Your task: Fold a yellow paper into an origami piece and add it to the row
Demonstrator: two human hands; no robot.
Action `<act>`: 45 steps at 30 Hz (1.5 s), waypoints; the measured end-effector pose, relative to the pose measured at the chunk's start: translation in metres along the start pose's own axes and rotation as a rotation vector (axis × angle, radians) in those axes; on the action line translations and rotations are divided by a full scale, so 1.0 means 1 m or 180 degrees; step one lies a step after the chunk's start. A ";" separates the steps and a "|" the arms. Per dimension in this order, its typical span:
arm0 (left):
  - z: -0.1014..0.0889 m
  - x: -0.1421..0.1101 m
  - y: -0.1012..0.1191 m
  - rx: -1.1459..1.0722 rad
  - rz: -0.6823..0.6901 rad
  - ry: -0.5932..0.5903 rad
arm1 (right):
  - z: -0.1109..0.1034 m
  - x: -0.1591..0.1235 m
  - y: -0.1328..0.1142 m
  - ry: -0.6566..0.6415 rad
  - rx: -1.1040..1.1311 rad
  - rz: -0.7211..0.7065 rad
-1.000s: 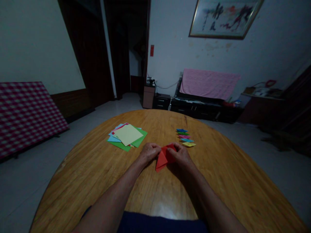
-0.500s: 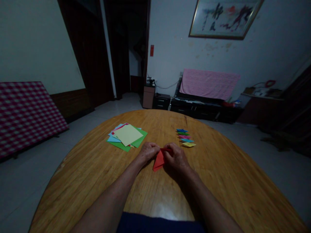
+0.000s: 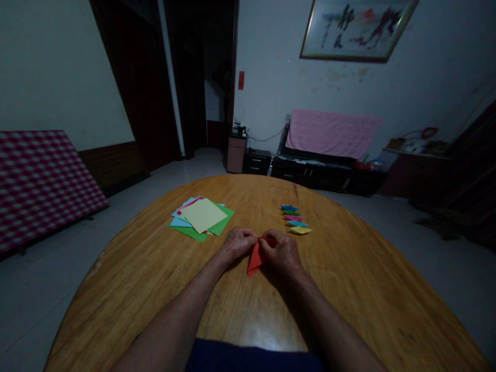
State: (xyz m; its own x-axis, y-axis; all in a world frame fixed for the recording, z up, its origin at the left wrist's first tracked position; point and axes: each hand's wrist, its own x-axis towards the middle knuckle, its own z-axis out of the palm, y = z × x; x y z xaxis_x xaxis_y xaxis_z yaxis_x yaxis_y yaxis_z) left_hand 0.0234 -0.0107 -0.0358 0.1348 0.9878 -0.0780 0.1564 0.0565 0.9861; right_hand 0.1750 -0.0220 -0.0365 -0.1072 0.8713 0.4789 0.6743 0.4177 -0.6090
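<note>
A partly folded sheet of red origami paper point(image 3: 254, 260) is held between my hands, just above or on the table; its pointed lower part hangs toward me. My left hand point(image 3: 239, 243) pinches the paper's upper left edge with thumb and forefinger. On the other side, my right hand point(image 3: 282, 250) is closed on the paper's upper right part and covers much of it. The fingertips of both hands almost meet at the top fold.
A round wooden table point(image 3: 155, 289) spans the foreground. Loose coloured paper sheets point(image 3: 203, 214) lie in a pile at the left. Small folded paper boats point(image 3: 293, 218) in several colours stand in a row at the right. Beyond is a low black cabinet point(image 3: 310, 173).
My right hand's fingers have shifted inward toward my left fingertips. The red paper has turned slightly, and less of its face shows. The left hand keeps its pinch.
</note>
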 end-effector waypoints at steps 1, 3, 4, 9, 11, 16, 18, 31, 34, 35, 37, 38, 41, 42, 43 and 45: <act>0.001 0.000 0.001 -0.0119 -0.0045 -0.0013 | 0.000 0.000 -0.001 0.0015 0.0017 -0.0057; 0.002 -0.001 0.002 -0.0408 -0.0111 -0.0062 | 0.001 -0.001 -0.002 0.0021 0.0084 -0.0179; 0.002 -0.001 0.002 -0.0509 -0.0129 -0.0081 | 0.001 -0.001 -0.002 0.0010 0.0132 -0.0221; -0.001 0.003 -0.004 -0.0408 -0.0078 -0.0072 | -0.001 -0.002 -0.001 -0.0281 0.0559 -0.0184; -0.003 0.004 -0.006 -0.0210 -0.0025 -0.0018 | -0.005 -0.003 -0.005 -0.0402 0.0698 -0.0193; -0.008 0.002 -0.003 0.0408 0.0452 0.0173 | -0.013 -0.006 -0.014 -0.0486 0.0944 -0.0226; -0.009 -0.001 0.000 0.0504 0.0611 0.0183 | -0.015 -0.005 -0.014 -0.0475 0.1092 -0.0201; -0.008 -0.002 0.000 0.0487 0.0411 0.0074 | 0.003 0.004 0.001 -0.0486 0.1690 0.0897; -0.009 0.000 -0.001 0.0278 0.0293 -0.0034 | 0.007 0.003 0.004 -0.0430 0.1699 0.0882; -0.010 0.001 -0.001 0.0220 0.0278 -0.0039 | 0.008 0.003 0.005 -0.0410 0.1668 0.0853; -0.010 0.003 -0.003 0.0155 0.0235 0.0003 | 0.010 0.003 0.007 -0.0317 0.1532 0.0763; -0.010 0.004 -0.003 0.0130 0.0195 0.0035 | 0.010 0.003 0.008 -0.0253 0.1442 0.0719; -0.010 0.007 -0.006 -0.0030 0.0068 0.0144 | 0.010 0.004 0.011 -0.0082 0.1149 0.0603; -0.010 0.008 -0.007 -0.0124 0.0033 0.0147 | 0.010 0.004 0.012 -0.0024 0.1072 0.0542; -0.010 0.009 -0.008 -0.0234 0.0001 0.0135 | 0.009 0.004 0.012 0.0040 0.0993 0.0463; -0.011 0.009 -0.009 -0.0451 -0.0043 0.0070 | 0.008 0.004 0.012 0.0194 0.0794 0.0223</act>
State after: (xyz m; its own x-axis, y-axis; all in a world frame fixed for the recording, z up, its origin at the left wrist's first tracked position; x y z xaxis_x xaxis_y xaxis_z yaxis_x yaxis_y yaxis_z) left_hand 0.0129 -0.0004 -0.0443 0.1121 0.9897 -0.0896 0.0182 0.0881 0.9959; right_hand 0.1766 -0.0111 -0.0469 -0.0173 0.8863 0.4628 0.4768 0.4141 -0.7754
